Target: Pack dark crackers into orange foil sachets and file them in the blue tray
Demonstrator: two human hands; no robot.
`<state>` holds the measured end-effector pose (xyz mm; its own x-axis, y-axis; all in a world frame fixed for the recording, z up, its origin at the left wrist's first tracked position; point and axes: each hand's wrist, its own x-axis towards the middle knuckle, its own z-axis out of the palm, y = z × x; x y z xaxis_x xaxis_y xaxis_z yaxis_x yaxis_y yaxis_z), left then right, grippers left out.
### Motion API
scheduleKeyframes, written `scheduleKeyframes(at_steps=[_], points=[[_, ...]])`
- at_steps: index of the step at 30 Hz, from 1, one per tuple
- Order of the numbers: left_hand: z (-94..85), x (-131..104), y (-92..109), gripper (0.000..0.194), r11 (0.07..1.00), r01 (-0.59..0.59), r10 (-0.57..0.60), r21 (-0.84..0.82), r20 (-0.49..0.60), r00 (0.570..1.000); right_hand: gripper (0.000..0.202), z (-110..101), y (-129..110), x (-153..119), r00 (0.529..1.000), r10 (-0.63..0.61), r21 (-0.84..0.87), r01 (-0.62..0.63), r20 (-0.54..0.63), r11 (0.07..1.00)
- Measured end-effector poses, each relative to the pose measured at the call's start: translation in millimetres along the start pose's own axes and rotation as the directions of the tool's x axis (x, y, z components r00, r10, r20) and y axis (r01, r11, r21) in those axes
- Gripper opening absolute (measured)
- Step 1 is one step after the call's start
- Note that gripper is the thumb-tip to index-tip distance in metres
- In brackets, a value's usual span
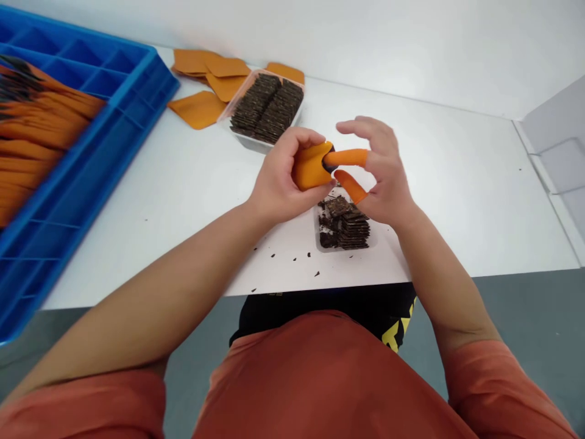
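My left hand (287,177) is closed around a small orange pouch (311,166), whose dark-lined mouth faces right. Orange finger covers sit on the index finger and thumb of my right hand (384,167). Its covered index fingertip is at the pouch's mouth, while the thumb stays apart below; whether the tip holds anything inside is hidden. Under my hands is a small clear tray (322,245) with a stack of thin, dark brown square pieces (354,231) and loose crumbs. Behind my left hand, a larger clear tub (256,145) holds two rows of similar pieces (267,107).
Flat orange pouches (201,110) lie at the back, beside the tub. At the left, a blue divided crate (132,116) holds many orange pouches (41,146). Dark crumbs (317,274) dot the white table (466,201) near its front edge. A wire bracket (555,155) is at the right.
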<state>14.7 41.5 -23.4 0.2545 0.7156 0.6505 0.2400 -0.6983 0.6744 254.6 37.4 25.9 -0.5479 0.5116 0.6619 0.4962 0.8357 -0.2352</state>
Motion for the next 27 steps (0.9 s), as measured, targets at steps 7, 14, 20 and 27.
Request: scheduleKeyframes(at_steps=[7,14,20,27], points=[[1.1,-5,-6,0.08,0.994,0.01,-0.002,-0.11,0.07,0.998,0.058,0,-7,2,0.986,0.152,-0.1,-0.158,-0.069,0.982],[3.9,-4,22,0.048,0.998,-0.037,0.042,-0.043,0.124,0.991,0.018,0,-5,0,0.99,0.132,-0.115,-0.127,0.042,0.985],[-14.9,10,27,0.022,0.949,-0.241,0.219,0.203,0.124,0.968,0.011,-5,-4,4,0.982,0.166,-0.085,-0.158,0.088,0.984],[-36.7,24,47,0.021,0.844,-0.261,0.172,0.468,0.224,0.959,0.018,4,-2,1,0.991,0.136,-0.125,-0.133,0.016,0.983]])
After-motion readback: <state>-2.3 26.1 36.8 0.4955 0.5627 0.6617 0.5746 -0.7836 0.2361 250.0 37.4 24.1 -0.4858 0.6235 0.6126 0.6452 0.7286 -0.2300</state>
